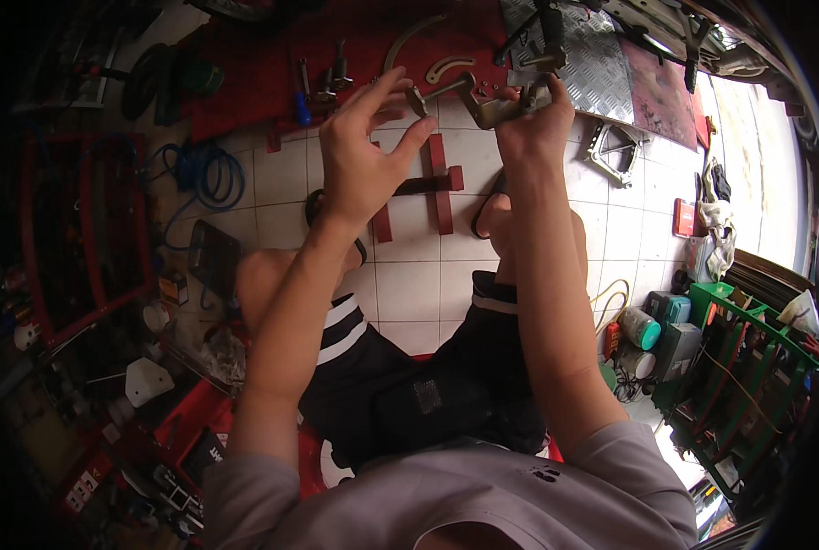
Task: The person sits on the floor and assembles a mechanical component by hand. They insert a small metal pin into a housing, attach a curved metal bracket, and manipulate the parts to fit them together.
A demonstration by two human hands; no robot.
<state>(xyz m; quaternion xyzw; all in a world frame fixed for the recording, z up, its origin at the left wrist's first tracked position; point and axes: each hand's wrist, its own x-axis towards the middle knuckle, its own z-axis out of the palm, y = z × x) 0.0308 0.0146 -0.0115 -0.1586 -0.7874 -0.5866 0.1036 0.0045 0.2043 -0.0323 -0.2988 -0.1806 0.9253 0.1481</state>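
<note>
R hand [536,115] at 1 o'clk, fingers wrapped round one end of a cranked metal lever [483,110], which juts out L-ward toward 12; L hand [363,156] at 11, fingers & thumb spread in a loose C about the lever's far end, can't tell if they touch it. Both hands are up over the nr edge of the red surface [253,55]; on it at 11, a blue-handled screwdriver [303,110] beside a wrench [306,77], and at 12 a slotted curved plate [450,66] w/ small nuts just beside. Containers: at 4, a green rack [758,321] w/ long thin items inside, too dark to ID; btwn it & the person, a clear jar [641,328] w/ teal lid, contents unclear. At 3, a small red box [683,218], inside not visible. At 9, a red-framed cabinet [86,234], contents lost in shadow; blue coiled hose [209,174] nr it at 10. At 8, a crumpled clear plastic bag [226,355], contents unreadable. Red bar stand [440,183] on the tiled floor [409,284] at 12, btwn the person's feet.
</note>
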